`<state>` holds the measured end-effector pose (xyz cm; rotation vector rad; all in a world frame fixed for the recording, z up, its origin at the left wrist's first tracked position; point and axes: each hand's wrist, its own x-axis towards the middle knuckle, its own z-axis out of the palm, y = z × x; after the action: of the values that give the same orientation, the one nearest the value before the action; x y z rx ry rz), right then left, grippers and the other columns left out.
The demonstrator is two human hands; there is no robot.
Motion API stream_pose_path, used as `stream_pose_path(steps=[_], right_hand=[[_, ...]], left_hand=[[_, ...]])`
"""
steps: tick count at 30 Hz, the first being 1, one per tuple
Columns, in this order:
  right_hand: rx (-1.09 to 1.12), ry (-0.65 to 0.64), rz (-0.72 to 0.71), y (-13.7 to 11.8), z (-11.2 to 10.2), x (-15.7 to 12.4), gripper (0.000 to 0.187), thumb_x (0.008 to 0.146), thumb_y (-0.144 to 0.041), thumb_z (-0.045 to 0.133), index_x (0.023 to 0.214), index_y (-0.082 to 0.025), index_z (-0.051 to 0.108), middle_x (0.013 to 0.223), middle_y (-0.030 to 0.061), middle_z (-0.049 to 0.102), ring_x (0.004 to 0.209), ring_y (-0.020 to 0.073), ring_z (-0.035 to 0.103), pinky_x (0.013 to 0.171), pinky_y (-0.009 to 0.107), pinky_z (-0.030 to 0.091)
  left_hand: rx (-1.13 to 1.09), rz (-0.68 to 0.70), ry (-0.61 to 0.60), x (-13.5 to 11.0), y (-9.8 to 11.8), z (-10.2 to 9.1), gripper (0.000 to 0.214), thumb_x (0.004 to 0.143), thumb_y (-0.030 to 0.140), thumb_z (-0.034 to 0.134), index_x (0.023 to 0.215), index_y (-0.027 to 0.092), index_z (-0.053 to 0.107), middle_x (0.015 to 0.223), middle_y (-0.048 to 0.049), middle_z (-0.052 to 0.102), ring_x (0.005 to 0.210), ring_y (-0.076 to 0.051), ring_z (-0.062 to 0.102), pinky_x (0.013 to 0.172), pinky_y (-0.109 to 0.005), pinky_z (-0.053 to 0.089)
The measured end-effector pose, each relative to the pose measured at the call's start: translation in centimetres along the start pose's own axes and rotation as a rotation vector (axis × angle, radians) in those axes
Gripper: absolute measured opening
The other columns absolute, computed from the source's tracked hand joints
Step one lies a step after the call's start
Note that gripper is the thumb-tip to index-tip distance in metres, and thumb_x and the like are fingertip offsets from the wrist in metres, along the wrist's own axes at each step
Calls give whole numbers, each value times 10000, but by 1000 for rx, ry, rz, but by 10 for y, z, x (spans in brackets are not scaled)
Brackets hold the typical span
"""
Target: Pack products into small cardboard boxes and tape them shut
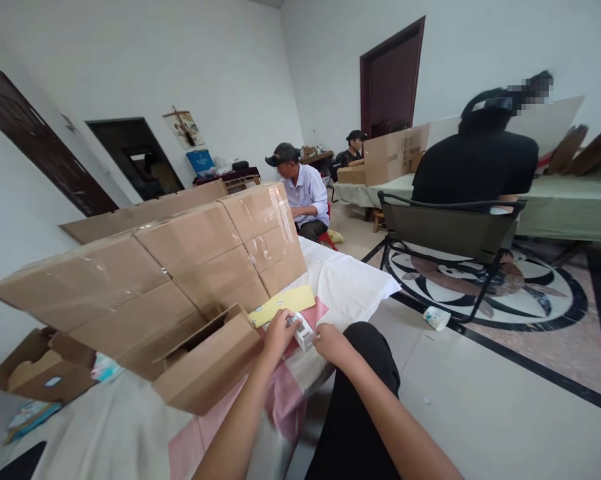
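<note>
My left hand is closed around a small white box with grey print, held over the near edge of the table. My right hand is at the box's right end, its fingers pinched together; what lies between them is too small to make out. Just beyond the hands, a yellow sheet with a few small pale labels lies on the cloth. To the left of my left hand stands an open cardboard box, its inside mostly hidden.
Taped cardboard boxes form a wall along the table's far side. Another open carton is at far left. One person sits beyond the boxes, another in a chair at right. A paper cup lies on the floor.
</note>
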<state>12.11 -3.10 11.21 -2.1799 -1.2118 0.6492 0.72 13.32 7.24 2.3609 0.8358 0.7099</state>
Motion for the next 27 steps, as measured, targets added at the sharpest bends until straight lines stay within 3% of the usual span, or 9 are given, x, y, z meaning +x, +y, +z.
stream_pose_path(steps=[6,9,13,18,23,27], right_hand=[[110,101,-116,5,12,-30,389,962,-179,519,1337,-138,614,1013,123,748,902,216,695,734,258,412],[171,121,-134,8,15,-37,403,980,-196,500,1369,-152,599,890,80,738,803,197,677,702,251,417],[244,100,-73,8,18,-31,327,962,-194,525,1248,-118,664,726,30,669,649,159,601,616,234,397],[300,41,39,7,20,-19,159,903,-169,575,799,-121,686,630,1,573,569,115,510,575,226,364],[323,-49,92,6,18,-18,147,912,-207,560,808,-148,647,536,-50,470,472,106,451,525,235,343],[284,-82,54,5,21,-20,171,875,-183,608,707,-154,614,558,-36,487,531,107,468,541,237,314]], left_hand=[[-15,-8,-32,10,-4,1,154,897,339,627,835,198,636,914,-22,645,880,-174,620,858,-326,480],[-16,-16,-54,13,-6,2,220,938,358,631,834,165,641,890,-23,650,882,-171,627,880,-363,507],[-5,-23,-58,14,-9,3,271,965,413,629,927,146,655,951,-37,671,913,-174,642,884,-395,542],[-2,-27,-76,16,-11,3,277,967,418,628,994,144,665,1011,-51,682,945,-181,654,891,-404,555],[-7,-34,-99,17,-12,2,264,956,406,640,953,144,670,989,-48,683,939,-181,650,903,-406,541],[-12,-20,-126,14,-10,-7,263,847,412,724,960,175,715,1025,-60,686,941,-194,649,909,-364,512]])
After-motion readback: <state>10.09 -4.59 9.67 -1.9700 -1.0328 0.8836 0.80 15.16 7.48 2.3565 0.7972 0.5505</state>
